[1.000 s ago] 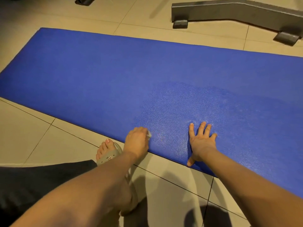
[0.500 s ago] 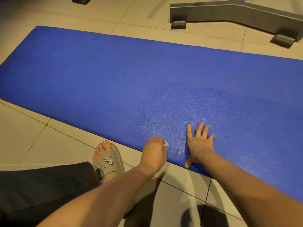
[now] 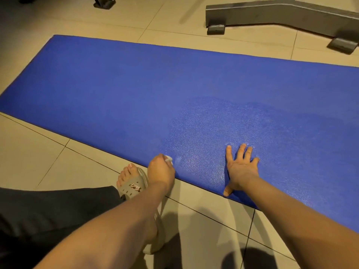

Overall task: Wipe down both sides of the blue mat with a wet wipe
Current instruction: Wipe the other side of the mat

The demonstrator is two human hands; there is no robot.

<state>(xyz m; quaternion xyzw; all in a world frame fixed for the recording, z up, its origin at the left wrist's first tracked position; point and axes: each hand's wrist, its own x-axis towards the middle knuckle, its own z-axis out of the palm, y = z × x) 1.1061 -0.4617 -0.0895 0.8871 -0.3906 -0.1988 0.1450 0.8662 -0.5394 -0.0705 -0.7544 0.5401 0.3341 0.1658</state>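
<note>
The blue mat (image 3: 136, 90) lies flat across the tiled floor, with a damp, shinier patch near its front edge. My left hand (image 3: 160, 170) is closed on a small white wet wipe (image 3: 169, 159) and presses it on the mat's front edge. My right hand (image 3: 240, 167) lies flat on the mat with fingers spread and holds nothing; its thumb hooks over the front edge.
My foot in a grey sandal (image 3: 132, 186) stands on the tiles just in front of the mat, beside my dark trouser leg (image 3: 48, 210). A grey metal equipment base (image 3: 272, 14) sits on the floor behind the mat. A dark foot of another object (image 3: 104, 3) is at the top.
My left hand slid right with the wipe along the mat's front edge, then back left to near where it began. My right hand stays planted.
</note>
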